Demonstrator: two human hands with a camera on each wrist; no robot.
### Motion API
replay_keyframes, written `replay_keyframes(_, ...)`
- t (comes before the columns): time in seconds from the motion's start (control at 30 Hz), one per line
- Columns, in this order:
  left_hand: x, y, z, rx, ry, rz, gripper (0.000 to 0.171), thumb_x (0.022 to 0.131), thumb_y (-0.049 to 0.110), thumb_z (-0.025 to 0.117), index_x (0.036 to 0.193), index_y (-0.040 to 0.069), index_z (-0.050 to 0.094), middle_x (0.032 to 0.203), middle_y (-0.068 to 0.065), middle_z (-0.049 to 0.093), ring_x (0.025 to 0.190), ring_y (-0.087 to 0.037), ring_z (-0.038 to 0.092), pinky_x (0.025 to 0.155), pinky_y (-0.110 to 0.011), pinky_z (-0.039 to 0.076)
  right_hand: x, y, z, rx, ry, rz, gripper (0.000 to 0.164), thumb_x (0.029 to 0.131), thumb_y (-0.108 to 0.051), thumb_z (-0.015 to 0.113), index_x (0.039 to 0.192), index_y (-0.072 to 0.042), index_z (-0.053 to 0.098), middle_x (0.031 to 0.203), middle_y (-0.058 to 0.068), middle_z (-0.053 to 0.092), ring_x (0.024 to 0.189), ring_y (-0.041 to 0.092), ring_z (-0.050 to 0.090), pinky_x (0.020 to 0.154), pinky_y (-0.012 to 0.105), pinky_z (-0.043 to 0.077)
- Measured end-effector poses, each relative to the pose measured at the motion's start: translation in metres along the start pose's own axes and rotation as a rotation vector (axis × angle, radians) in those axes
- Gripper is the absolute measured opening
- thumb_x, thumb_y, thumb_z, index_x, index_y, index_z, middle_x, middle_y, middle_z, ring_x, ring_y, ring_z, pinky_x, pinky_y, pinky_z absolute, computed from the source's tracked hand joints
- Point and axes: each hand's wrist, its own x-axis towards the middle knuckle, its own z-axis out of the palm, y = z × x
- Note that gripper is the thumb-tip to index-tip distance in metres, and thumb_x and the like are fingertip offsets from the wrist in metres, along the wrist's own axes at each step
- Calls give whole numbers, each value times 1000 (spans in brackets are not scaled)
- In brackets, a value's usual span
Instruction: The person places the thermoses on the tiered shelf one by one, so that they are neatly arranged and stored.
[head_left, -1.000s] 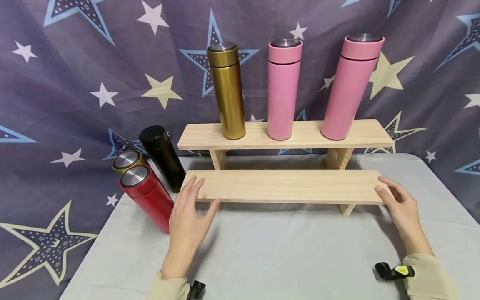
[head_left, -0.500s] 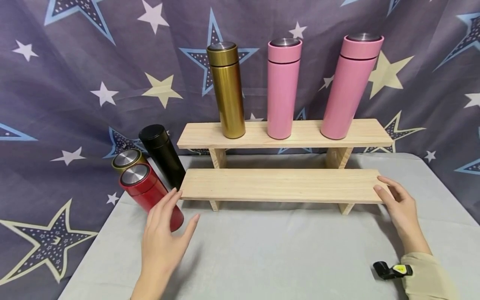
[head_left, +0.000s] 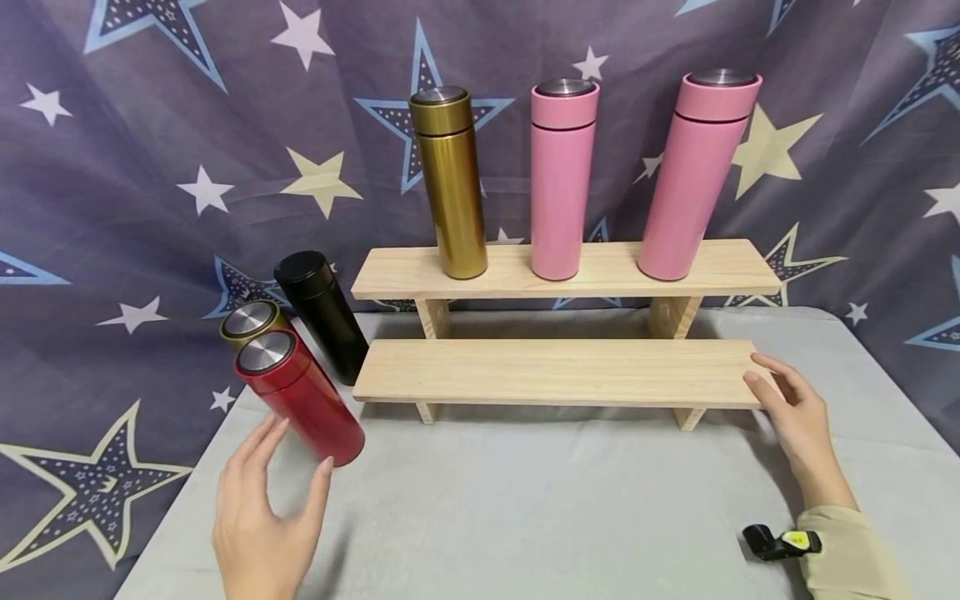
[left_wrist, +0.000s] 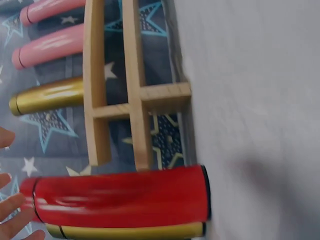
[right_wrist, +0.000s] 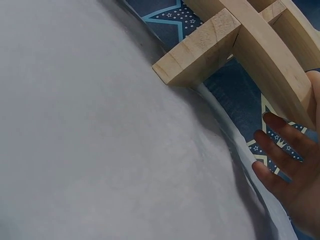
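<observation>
At the left of the head view, the left hand (head_left: pixel 258 521) is spread wide and grips nothing, its fingertips just beside a red bottle (head_left: pixel 303 404) standing on the desk (head_left: pixel 555 508). Behind this bottle stand a gold-rimmed bottle (head_left: pixel 251 318) and a black bottle (head_left: pixel 322 317). The right hand (head_left: pixel 801 429) rests loosely extended at the right end of the lower board (head_left: pixel 555 371); the upper board (head_left: pixel 510 268) bears a gold bottle (head_left: pixel 453 192) and two pink bottles (head_left: pixel 558 187).

Left wrist view: fingers (left_wrist: pixel 15 225) lie beside the red bottle's cap; contact cannot be judged with certainty.

Right wrist view: three right-hand fingers extend clear of the board.
</observation>
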Motion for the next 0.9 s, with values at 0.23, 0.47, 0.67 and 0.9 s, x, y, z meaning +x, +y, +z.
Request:
replay_keyframes(0.23,-2,-22,-1,0,-88,-115,75,79,24,78,143,2,46,146,-13,48,127,-20,49,98,-10,33,-1,-2,0,-2,-1,2,42,96,-29,65,138,-25,60,101,-27,56,91,-6,54,73,5,42)
replay_keyframes(0.47,1,-45,9,-56,-165,-109,90,73,10,84,148,1,35,146,-21,40,129,-27,44,99,-13,32,1,-2,-1,-10,-11,4,43,96,-30,65,138,-25,60,103,-27,55,92,-7,54,74,5,42)
replay_keyframes(0.67,4,-52,18,-103,-167,-127,96,71,7,85,150,4,31,144,-20,41,125,-35,47,95,-13,33,1,0,-3,-11,-18,9,44,97,-30,64,140,-25,58,111,-24,54,95,-8,52,75,4,42)
replay_keyframes(0.9,6,-59,29,-189,-190,-218,99,72,2,85,151,10,27,146,-13,36,123,-20,47,91,-15,37,0,2,-2,2,-28,5,43,97,-29,64,140,-25,58,108,-25,53,94,-7,54,75,5,43)
